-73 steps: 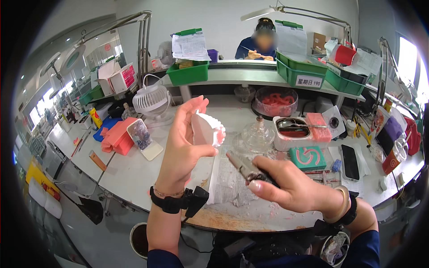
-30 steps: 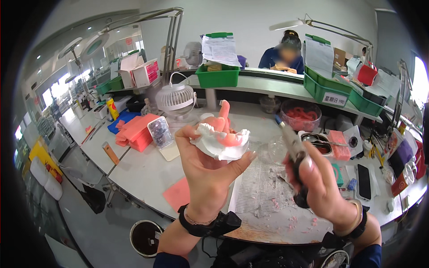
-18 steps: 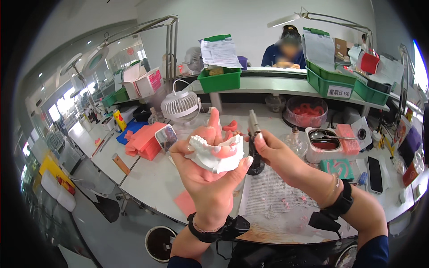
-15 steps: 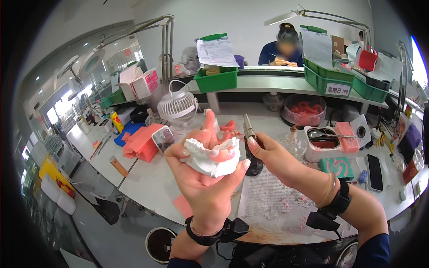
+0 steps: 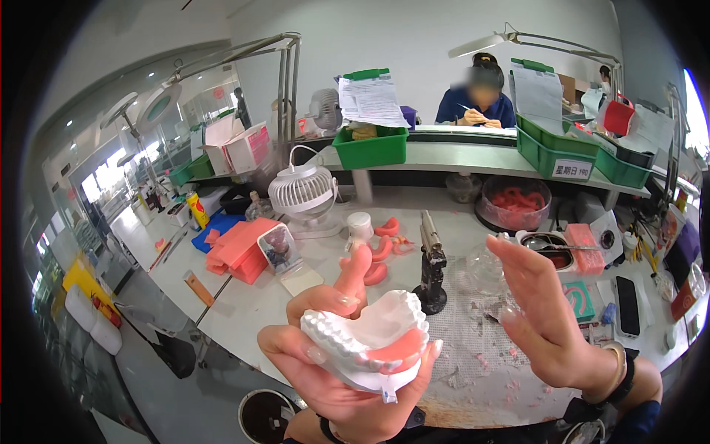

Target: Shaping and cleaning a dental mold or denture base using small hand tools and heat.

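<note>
My left hand [image 5: 325, 381] is wrapped round a white plaster dental model [image 5: 336, 349] from below and the sides. Teeth line its curved rim, and a pink wax section [image 5: 403, 348] covers part of the arch at the right. My right hand [image 5: 543, 325] is raised at the right with fingers stretched out and holds nothing. Between the hands, farther back, a small torch [image 5: 433, 270] with a metal nozzle and black body stands upright on its round base. A glass spirit burner [image 5: 484, 270] is partly hidden behind my right fingertips.
Pink wax sheets [image 5: 240, 251] are stacked left, beside a small mirror [image 5: 277, 248] and white fan [image 5: 302, 194]. Curved pink wax pieces [image 5: 379, 251] lie mid-table. At right are a bowl of pink pieces [image 5: 515, 203] and a phone [image 5: 628, 307]. A person [image 5: 477, 103] sits opposite.
My right hand has let go of the torch and moved right, its fingers straightening. The torch now stands alone. My left hand has brought the dental model lower and closer.
</note>
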A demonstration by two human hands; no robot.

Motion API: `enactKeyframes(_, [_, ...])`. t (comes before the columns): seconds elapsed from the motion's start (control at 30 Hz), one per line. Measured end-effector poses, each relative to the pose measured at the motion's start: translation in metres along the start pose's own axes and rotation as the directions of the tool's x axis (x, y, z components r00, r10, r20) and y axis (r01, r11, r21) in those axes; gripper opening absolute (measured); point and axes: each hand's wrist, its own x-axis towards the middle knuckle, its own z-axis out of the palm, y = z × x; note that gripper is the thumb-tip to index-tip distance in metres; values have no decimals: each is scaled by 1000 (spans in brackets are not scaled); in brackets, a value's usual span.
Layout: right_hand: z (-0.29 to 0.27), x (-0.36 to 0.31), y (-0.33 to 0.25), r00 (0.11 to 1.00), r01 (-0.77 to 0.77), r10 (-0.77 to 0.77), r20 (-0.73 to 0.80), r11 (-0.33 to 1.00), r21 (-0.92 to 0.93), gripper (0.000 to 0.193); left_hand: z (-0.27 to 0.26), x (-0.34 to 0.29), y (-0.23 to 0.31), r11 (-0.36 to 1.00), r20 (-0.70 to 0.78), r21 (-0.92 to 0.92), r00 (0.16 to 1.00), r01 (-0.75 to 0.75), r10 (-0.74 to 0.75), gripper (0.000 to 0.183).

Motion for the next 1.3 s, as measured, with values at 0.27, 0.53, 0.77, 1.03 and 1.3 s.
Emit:
enactKeyframes(0.27, [-9, -13, -3, 998, 55, -53, -31, 997, 48, 60, 10, -1, 2, 995, -47, -98, 999, -24, 19, 76])
enactKeyframes(0.53, [-8, -36, -6, 995, -46, 55, -77, 993, 109, 49, 8, 27, 9, 868, 143, -149, 879, 474, -455, 85])
enactKeyframes(0.77, [-17, -73, -21, 995, -101, 98, -31, 987, -123, 41, 5, 51, 39, 616, 441, -102, 590, 781, -676, 93])
enactKeyframes(1.03, [-20, -99, -37, 994, -109, 106, -27, 982, -152, 42, 19, 47, 57, 68, 804, -226, 226, 972, -551, 107])
enactKeyframes(1.3, [-25, -115, -53, 996, -86, 84, -20, 941, -328, 40, 20, 44, 64, -36, 896, -172, 142, 984, -420, 113])
